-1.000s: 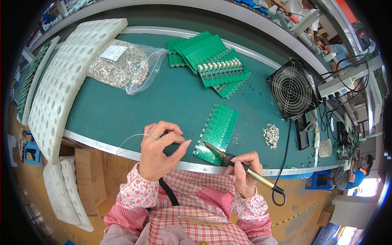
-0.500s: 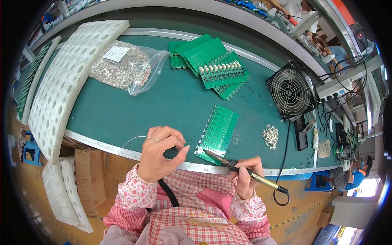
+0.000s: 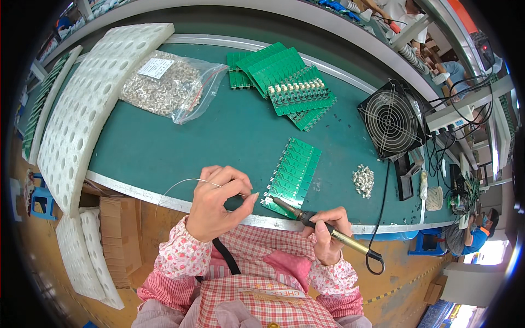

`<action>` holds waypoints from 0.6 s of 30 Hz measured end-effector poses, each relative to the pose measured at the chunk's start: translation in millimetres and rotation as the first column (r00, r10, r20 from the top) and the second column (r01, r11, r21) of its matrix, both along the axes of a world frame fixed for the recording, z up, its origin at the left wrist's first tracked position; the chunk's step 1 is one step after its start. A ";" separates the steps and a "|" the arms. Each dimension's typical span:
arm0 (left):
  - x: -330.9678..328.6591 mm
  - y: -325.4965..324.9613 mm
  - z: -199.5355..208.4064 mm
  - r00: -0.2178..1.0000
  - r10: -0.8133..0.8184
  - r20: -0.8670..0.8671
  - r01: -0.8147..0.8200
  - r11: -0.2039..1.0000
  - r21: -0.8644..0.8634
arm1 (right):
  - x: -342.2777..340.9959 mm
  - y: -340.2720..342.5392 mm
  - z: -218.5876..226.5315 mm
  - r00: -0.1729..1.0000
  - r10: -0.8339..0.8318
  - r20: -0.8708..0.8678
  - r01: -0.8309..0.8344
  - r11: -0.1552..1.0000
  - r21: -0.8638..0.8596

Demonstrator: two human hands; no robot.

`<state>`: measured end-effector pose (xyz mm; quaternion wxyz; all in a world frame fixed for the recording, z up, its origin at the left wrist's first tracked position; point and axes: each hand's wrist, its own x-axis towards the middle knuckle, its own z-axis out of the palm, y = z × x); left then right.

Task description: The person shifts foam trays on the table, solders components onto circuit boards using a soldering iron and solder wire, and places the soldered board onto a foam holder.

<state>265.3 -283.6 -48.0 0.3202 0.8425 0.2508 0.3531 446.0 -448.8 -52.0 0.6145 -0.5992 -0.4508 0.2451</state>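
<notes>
As I watch from afar, I see one large perforated foam sheet [image 3: 90,104] on the left of the bench [image 3: 158,147], then one clear bag [image 3: 161,87] of metal bits. My left hand [image 3: 221,203] pinches one thin wire [image 3: 178,185]. Farther back lie several overlapping green boards [image 3: 281,74], too layered to count. One circuit board [image 3: 295,169] lies near the front edge; my right hand [image 3: 331,238] grips one soldering iron [image 3: 353,242], its tip at that board's near-left corner, contact unclear. Rightward: one heap [image 3: 363,181] of small pieces, one black fan [image 3: 389,120].
</notes>
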 end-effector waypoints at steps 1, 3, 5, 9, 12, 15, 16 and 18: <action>0.4 0.0 -0.2 1.000 0.003 0.002 -0.003 1.000 0.005 | 0.6 -0.2 -0.1 1.000 0.010 0.010 -0.010 1.000 0.000; 0.7 0.2 -0.6 1.000 0.007 0.003 -0.007 1.000 0.011 | -0.7 1.7 1.1 0.998 0.030 0.054 -0.031 0.999 0.008; 0.3 0.3 -0.6 1.000 0.011 -0.002 -0.011 1.000 0.016 | -0.8 3.0 2.1 0.994 0.051 0.098 -0.053 0.998 0.017; 0.4 0.3 -0.7 1.000 0.011 -0.010 -0.011 1.000 0.019 | -0.1 3.0 2.1 0.991 0.065 0.120 -0.067 0.998 0.012; 0.4 0.3 -0.4 1.000 0.012 -0.007 -0.012 1.000 0.008 | 2.0 0.7 -0.9 0.994 0.068 0.089 -0.070 0.997 0.022; -0.3 -0.1 0.3 1.000 0.029 -0.003 -0.029 0.999 -0.041 | 2.3 -3.2 -2.7 0.998 0.049 0.032 -0.050 0.998 0.036; -0.4 -0.5 0.6 1.000 0.026 -0.007 -0.026 0.999 -0.042 | 2.1 -3.8 -3.2 1.000 0.026 0.007 -0.027 0.999 0.042; -0.2 -0.8 1.1 1.000 0.022 -0.011 -0.022 0.999 -0.044 | 1.3 -3.5 -4.4 1.000 0.008 -0.016 -0.007 0.999 0.043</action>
